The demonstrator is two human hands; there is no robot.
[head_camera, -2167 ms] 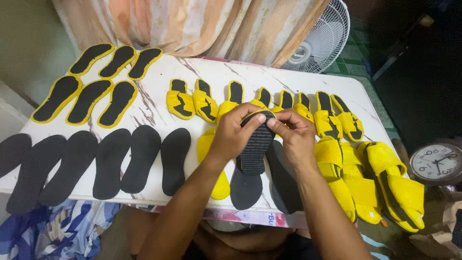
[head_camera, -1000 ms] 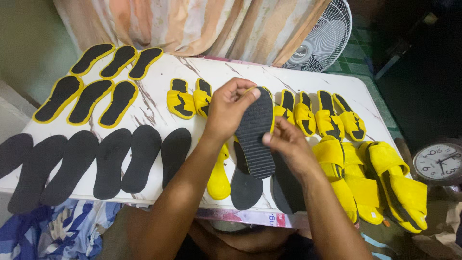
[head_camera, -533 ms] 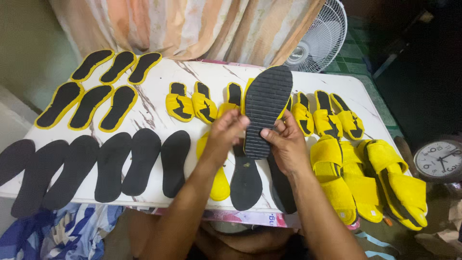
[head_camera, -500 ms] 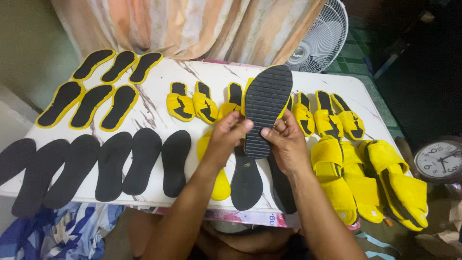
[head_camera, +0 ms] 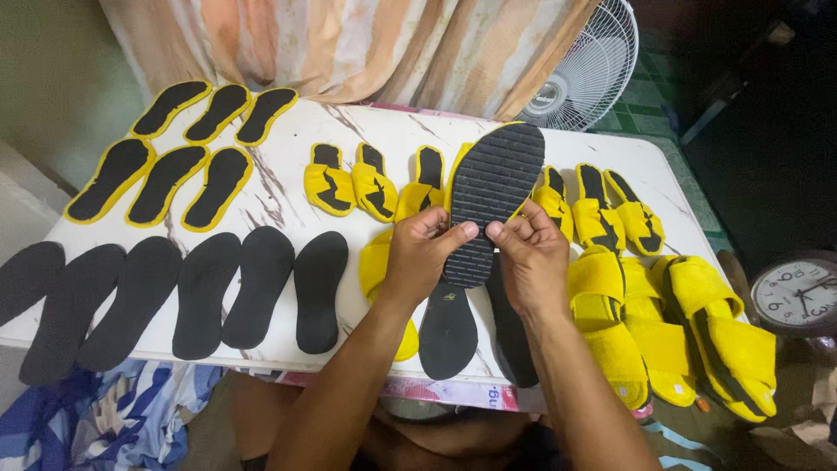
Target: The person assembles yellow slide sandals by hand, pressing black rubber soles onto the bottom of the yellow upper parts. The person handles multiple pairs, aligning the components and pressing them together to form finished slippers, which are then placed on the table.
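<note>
My left hand (head_camera: 421, 255) and my right hand (head_camera: 534, 257) both grip the near end of a slipper (head_camera: 490, 196) turned ribbed black sole up, yellow edge showing, its far end raised over the table. Thumbs press on the sole. Under my hands lie a yellow slipper (head_camera: 381, 279) and two plain black soles (head_camera: 447, 330).
On the white marble-pattern table (head_camera: 288, 187): several black soles (head_camera: 202, 292) at front left, yellow-rimmed black insoles (head_camera: 166, 183) at back left, a row of yellow straps (head_camera: 375, 185), finished yellow slippers (head_camera: 689, 331) at right. A fan (head_camera: 586, 70) behind, a clock (head_camera: 798, 296) at right.
The slipper was turned from lying across my hands to standing lengthwise, toe pointing away. My left hand shifted from its far end down to the near end beside my right hand.
</note>
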